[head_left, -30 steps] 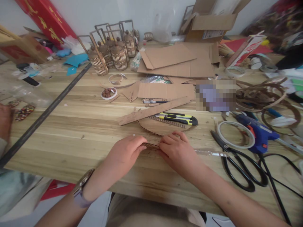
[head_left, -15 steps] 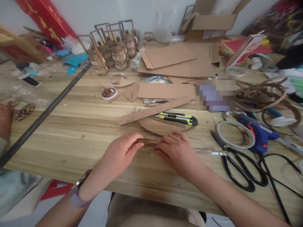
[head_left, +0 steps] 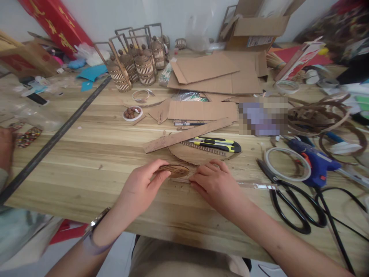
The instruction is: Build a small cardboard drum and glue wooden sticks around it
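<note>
The yellow-and-black cutter (head_left: pixel 215 144) on the desk (head_left: pixel 95 184) serves as the reference. The cardboard disc (head_left: pixel 178 171) is on the cutter's near side, toward the person's body, and a little to its left. The left hand (head_left: pixel 140 182) is farther left of the cutter, with its fingers pinching the disc's left end, thumb on the near side. From that pinch the disc extends rightward, below the cutter's left end; as seen, its long axis runs across the desk, roughly side to side, its slotted-looking face tilted toward the person.

The right hand (head_left: pixel 215 184) is directly on the cutter's near side. Its fingers are bent down over the metal ruler (head_left: pixel 261 186); whether they grip the ruler or only press on it, I cannot tell. The disc's far end comes just beside these fingertips, with no clear contact visible, so the left hand alone appears to support it.

A cardboard strip (head_left: pixel 173 140) slants across the cutter's left end, and a curved cardboard piece (head_left: pixel 191 154) lies along its near side. The black scissors (head_left: pixel 277 182) are right of the cutter and nearer the person.
</note>
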`<state>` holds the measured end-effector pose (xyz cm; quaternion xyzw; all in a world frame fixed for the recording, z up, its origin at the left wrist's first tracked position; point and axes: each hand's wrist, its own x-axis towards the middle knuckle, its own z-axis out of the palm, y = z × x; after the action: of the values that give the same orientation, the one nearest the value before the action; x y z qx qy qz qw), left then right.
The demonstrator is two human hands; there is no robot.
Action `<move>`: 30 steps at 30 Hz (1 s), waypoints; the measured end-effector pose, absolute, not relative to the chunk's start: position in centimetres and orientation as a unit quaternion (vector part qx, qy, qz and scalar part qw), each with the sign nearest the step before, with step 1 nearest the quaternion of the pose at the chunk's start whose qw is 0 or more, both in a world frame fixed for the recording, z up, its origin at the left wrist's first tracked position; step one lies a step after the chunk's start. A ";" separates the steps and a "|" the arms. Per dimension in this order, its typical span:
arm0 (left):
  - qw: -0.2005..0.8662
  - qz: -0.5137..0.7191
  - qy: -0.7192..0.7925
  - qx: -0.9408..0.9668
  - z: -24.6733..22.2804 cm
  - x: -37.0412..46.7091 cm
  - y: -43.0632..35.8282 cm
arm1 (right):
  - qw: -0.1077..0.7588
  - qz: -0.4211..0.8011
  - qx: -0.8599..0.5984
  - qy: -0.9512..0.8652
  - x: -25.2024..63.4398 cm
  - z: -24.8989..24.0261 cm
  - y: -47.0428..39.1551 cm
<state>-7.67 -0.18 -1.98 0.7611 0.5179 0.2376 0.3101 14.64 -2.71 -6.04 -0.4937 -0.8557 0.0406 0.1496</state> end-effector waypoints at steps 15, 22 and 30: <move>0.249 0.163 0.483 0.823 -3.3 -6.8 -0.5 | 0.148 0.011 -0.491 -0.858 14.6 -6.1 -2.7; 0.252 0.157 0.482 0.824 -3.3 -7.0 -0.5 | 0.143 0.009 -0.489 -0.860 14.7 -6.2 -2.7; 0.245 0.158 0.480 0.827 -3.7 -7.0 -0.5 | 0.149 0.017 -0.490 -0.858 14.6 -6.3 -2.7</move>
<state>-7.00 -0.53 -3.68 0.8273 0.4801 0.1585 0.2449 14.64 -2.74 -6.33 -0.4904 -0.8584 0.0172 0.1492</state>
